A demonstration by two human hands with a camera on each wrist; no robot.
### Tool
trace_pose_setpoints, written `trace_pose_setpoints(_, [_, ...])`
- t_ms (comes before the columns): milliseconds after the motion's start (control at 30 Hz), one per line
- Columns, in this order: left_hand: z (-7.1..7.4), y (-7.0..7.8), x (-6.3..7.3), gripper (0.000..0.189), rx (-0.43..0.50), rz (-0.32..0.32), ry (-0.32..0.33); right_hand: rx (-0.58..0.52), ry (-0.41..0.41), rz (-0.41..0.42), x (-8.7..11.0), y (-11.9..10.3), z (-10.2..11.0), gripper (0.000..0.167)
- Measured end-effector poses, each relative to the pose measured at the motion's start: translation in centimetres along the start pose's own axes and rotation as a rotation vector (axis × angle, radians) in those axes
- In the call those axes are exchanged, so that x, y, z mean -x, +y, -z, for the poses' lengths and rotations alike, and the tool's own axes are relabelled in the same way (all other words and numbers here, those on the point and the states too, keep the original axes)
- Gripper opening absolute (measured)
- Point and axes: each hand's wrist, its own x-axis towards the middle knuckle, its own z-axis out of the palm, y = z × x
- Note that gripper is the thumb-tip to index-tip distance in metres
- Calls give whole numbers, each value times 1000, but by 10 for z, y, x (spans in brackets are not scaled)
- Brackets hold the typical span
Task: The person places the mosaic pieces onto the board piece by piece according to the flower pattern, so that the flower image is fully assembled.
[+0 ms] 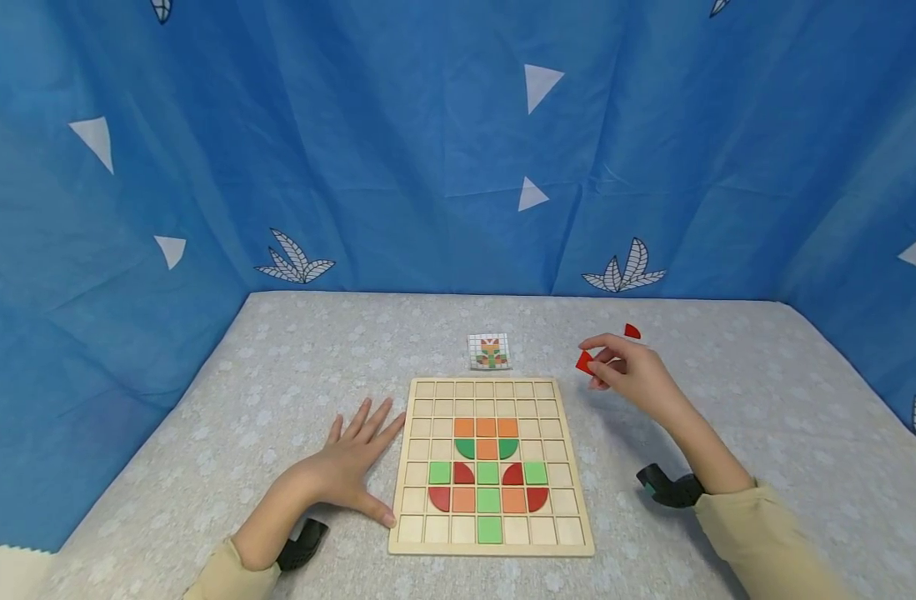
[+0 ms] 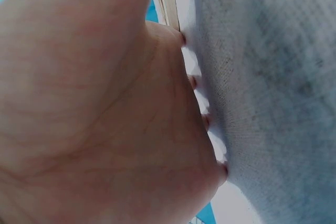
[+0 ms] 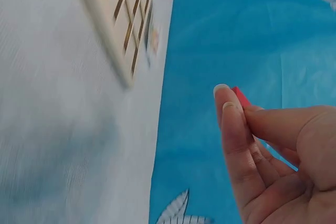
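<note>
In the head view, my right hand (image 1: 632,373) pinches a small red tile (image 1: 584,362) between thumb and fingers, raised over the table right of the wooden grid board (image 1: 425,533). The fingers partly hide the tile's outline; its red edge (image 3: 240,97) shows beyond the fingertips in the right wrist view. My left hand (image 1: 350,467) lies with fingers spread on the cloth, thumb and index fingertip at the board's left edge. Orange, green and red tiles sit in the board's cells, forming a symmetrical pattern. A red quarter-circle tile (image 1: 633,332) lies beyond my right hand.
Behind the board lies a small pattern card (image 1: 489,352) with a coloured grid design. Pale patterned cloth (image 1: 337,350) covers the table. Blue curtains (image 1: 427,167) with white triangles and leaf prints close off the back and both sides.
</note>
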Motion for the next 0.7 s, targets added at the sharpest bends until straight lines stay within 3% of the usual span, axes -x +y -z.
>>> trace_pose_setpoints(467, [-1, -1, 0, 129, -7, -5, 13, -178, -132, 68, -20, -33, -56, 22])
trace_pose_setpoints(700, [-1, -1, 0, 129, -6, 1, 15, -226, -148, 131, -28, -36, -80, 22])
